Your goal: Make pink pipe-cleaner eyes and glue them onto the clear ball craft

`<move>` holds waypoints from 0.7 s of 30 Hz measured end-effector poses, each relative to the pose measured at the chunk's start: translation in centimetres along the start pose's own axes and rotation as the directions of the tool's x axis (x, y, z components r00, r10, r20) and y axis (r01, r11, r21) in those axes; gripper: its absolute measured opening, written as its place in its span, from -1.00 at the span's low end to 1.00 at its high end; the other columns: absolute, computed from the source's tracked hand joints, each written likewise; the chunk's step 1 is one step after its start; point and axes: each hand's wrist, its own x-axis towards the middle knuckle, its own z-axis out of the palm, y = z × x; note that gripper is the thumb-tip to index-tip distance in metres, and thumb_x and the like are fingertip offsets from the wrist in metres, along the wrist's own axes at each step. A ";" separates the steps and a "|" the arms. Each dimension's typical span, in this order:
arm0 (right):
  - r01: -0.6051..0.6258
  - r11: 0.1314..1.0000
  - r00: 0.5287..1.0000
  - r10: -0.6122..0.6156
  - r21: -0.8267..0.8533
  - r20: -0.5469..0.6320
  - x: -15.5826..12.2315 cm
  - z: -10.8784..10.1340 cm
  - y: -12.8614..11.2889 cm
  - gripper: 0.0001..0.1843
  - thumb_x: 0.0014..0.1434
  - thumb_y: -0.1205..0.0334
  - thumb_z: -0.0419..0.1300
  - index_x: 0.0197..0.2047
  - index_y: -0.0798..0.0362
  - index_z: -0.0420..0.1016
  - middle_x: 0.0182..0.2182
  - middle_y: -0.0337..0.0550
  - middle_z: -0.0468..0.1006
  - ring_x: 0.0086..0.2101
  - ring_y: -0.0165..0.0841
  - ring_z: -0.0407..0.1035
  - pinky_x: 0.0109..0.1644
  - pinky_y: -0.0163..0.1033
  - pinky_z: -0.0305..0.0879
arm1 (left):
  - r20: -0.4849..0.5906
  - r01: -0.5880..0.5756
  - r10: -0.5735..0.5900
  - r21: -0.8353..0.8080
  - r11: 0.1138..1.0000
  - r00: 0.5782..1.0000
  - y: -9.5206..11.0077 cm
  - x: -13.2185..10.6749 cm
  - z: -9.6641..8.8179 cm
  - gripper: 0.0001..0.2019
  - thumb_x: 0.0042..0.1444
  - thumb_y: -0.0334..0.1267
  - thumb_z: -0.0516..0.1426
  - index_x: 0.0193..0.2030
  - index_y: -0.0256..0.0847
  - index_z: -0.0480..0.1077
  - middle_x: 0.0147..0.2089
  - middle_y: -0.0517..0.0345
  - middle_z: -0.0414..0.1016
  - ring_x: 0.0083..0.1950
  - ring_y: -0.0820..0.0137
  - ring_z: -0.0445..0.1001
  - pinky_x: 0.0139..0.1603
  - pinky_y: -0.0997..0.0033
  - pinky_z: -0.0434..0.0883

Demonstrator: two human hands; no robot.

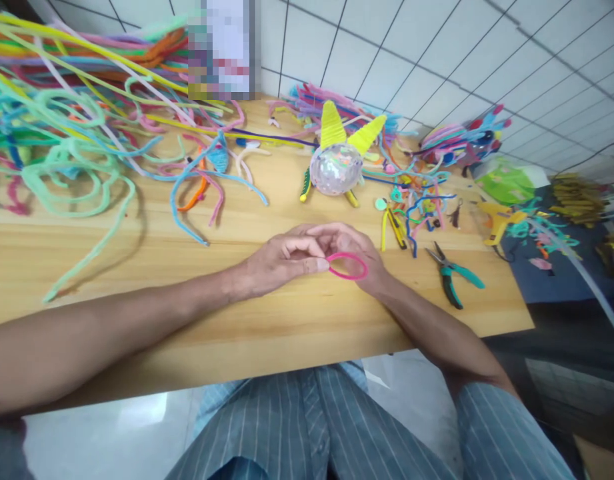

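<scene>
Head view: left hand, right hand pinch pink loop.

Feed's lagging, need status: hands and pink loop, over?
Left hand pinches pink loop at its left end. Right hand against it, grip unclear. Pliers lie on table, right of hands, apart.

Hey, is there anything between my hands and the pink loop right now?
Nothing visible. Your left hand pinches the pink loop at its left end, and your right hand lies against its far side, though its grip is hard to make out. The teal pliers lie apart, to the right.
</scene>
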 end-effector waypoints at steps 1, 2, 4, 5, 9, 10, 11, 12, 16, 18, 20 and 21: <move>-0.006 1.000 0.999 0.006 -0.002 0.040 0.0 0.1 -0.4 -0.29 0.27 -0.54 0.37 0.03 -0.03 0.72 -0.17 -0.11 0.77 -0.26 -0.28 0.64 -0.15 -0.17 0.61 | -0.021 0.005 -0.006 -0.017 1.000 1.000 0.1 -0.1 0.1 -0.66 0.15 0.08 0.50 -0.34 -0.16 0.67 -0.17 0.05 0.70 -0.06 0.26 0.64 0.09 0.25 0.55; -0.001 1.000 0.999 0.002 -0.017 0.043 0.0 0.0 -0.9 -0.25 0.25 -0.57 0.36 0.06 -0.04 0.72 -0.13 -0.09 0.79 -0.22 -0.26 0.67 -0.12 -0.14 0.64 | -0.067 0.003 -0.005 -0.040 0.999 0.998 0.1 -0.1 0.1 -0.65 0.15 0.08 0.50 -0.33 -0.18 0.66 -0.21 0.06 0.71 -0.12 0.28 0.64 0.05 0.27 0.56; 0.034 0.997 0.999 -0.037 -0.068 -0.038 0.4 -0.8 -2.0 -0.21 0.23 -0.62 0.34 0.06 -0.05 0.71 -0.16 -0.09 0.79 -0.26 -0.25 0.68 -0.17 -0.13 0.64 | -0.197 -0.022 0.005 -0.082 0.996 0.980 0.4 0.0 0.0 -0.63 0.13 0.09 0.50 -0.32 -0.19 0.64 -0.30 0.09 0.69 -0.24 0.35 0.59 -0.08 0.36 0.54; 0.066 0.993 0.991 -0.077 -0.102 -0.108 0.6 -1.4 -2.6 -0.22 0.22 -0.62 0.34 0.02 -0.04 0.71 -0.21 -0.11 0.77 -0.30 -0.25 0.66 -0.22 -0.14 0.62 | -0.262 -0.035 0.008 -0.096 0.995 0.965 0.6 0.0 -0.1 -0.62 0.12 0.09 0.51 -0.31 -0.20 0.63 -0.35 0.11 0.67 -0.30 0.38 0.56 -0.16 0.40 0.51; 0.235 0.934 0.863 -0.327 -0.267 -0.385 0.6 -4.7 -4.8 -0.36 0.28 -0.50 0.39 -0.32 -0.04 0.58 -0.51 -0.27 0.53 -0.50 -0.37 0.47 -0.38 -0.21 0.46 | -0.420 -0.068 0.014 -0.113 0.991 0.907 1.2 0.1 -0.1 -0.62 0.09 0.08 0.52 -0.31 -0.19 0.59 -0.45 0.19 0.59 -0.42 0.45 0.46 -0.32 0.46 0.43; 0.265 0.918 0.825 -0.375 -0.296 -0.422 0.2 -5.4 -5.2 -0.38 0.31 -0.45 0.40 -0.39 -0.05 0.51 -0.57 -0.32 0.43 -0.54 -0.40 0.39 -0.42 -0.24 0.40 | -0.429 -0.067 0.014 -0.110 0.992 0.903 1.3 0.0 0.0 -0.61 0.08 0.08 0.52 -0.32 -0.18 0.58 -0.47 0.20 0.57 -0.44 0.46 0.45 -0.33 0.46 0.42; 0.282 0.908 0.800 -0.400 -0.309 -0.447 -0.3 -6.0 -5.7 -0.38 0.33 -0.41 0.40 -0.43 -0.06 0.43 -0.61 -0.37 0.33 -0.59 -0.43 0.30 -0.47 -0.26 0.33 | -0.427 -0.063 0.011 -0.109 0.992 0.904 1.3 0.0 0.1 -0.61 0.08 0.08 0.52 -0.33 -0.18 0.57 -0.48 0.21 0.55 -0.44 0.46 0.43 -0.34 0.45 0.41; 0.283 0.911 0.795 -0.398 -0.301 -0.459 -1.0 -6.4 -6.0 -0.37 0.35 -0.38 0.40 -0.45 -0.08 0.37 -0.64 -0.41 0.23 -0.62 -0.45 0.21 -0.51 -0.27 0.25 | -0.421 -0.057 0.006 -0.109 0.992 0.907 1.3 -0.1 0.3 -0.60 0.07 0.09 0.52 -0.34 -0.17 0.56 -0.50 0.22 0.54 -0.45 0.46 0.42 -0.35 0.45 0.39; 0.145 0.986 0.918 -0.166 -0.084 -0.360 -4.3 -5.7 -6.8 -0.35 0.34 -0.39 0.39 -0.44 -0.11 0.25 -0.70 -0.55 -0.08 -0.71 -0.47 -0.14 -0.63 -0.30 -0.01 | -0.395 -0.051 -0.006 -0.135 0.989 0.919 1.4 -0.3 0.9 -0.57 0.05 0.11 0.52 -0.34 -0.16 0.53 -0.53 0.27 0.46 -0.49 0.48 0.36 -0.40 0.46 0.34; 0.008 0.999 0.974 -0.017 -0.038 -0.224 -5.6 -4.5 -6.5 -0.34 0.26 -0.41 0.44 -0.46 -0.10 0.28 -0.72 -0.58 -0.07 -0.71 -0.50 -0.18 -0.63 -0.31 -0.06 | -0.389 -0.060 -0.002 -0.146 0.987 0.921 1.5 -0.4 1.1 -0.58 0.05 0.10 0.51 -0.35 -0.16 0.51 -0.54 0.28 0.44 -0.50 0.49 0.35 -0.43 0.47 0.31; -0.068 0.983 0.979 0.033 -0.172 -0.200 -6.3 -3.1 -5.9 -0.39 0.13 -0.33 0.57 -0.43 -0.04 0.42 -0.68 -0.52 0.16 -0.66 -0.52 -0.04 -0.59 -0.34 -0.04 | -0.384 -0.072 0.009 -0.150 0.986 0.923 1.7 -0.5 1.3 -0.59 0.05 0.10 0.50 -0.36 -0.16 0.51 -0.53 0.28 0.43 -0.50 0.49 0.34 -0.44 0.47 0.30; -0.064 0.964 0.967 -0.005 -0.260 -0.256 -6.3 -2.4 -5.4 -0.45 0.09 -0.26 0.62 -0.37 -0.02 0.50 -0.63 -0.47 0.30 -0.62 -0.52 0.07 -0.55 -0.35 0.02 | -0.379 -0.080 0.017 -0.152 0.985 0.925 1.8 -0.6 1.5 -0.59 0.05 0.10 0.50 -0.36 -0.16 0.52 -0.53 0.28 0.43 -0.50 0.49 0.34 -0.44 0.47 0.29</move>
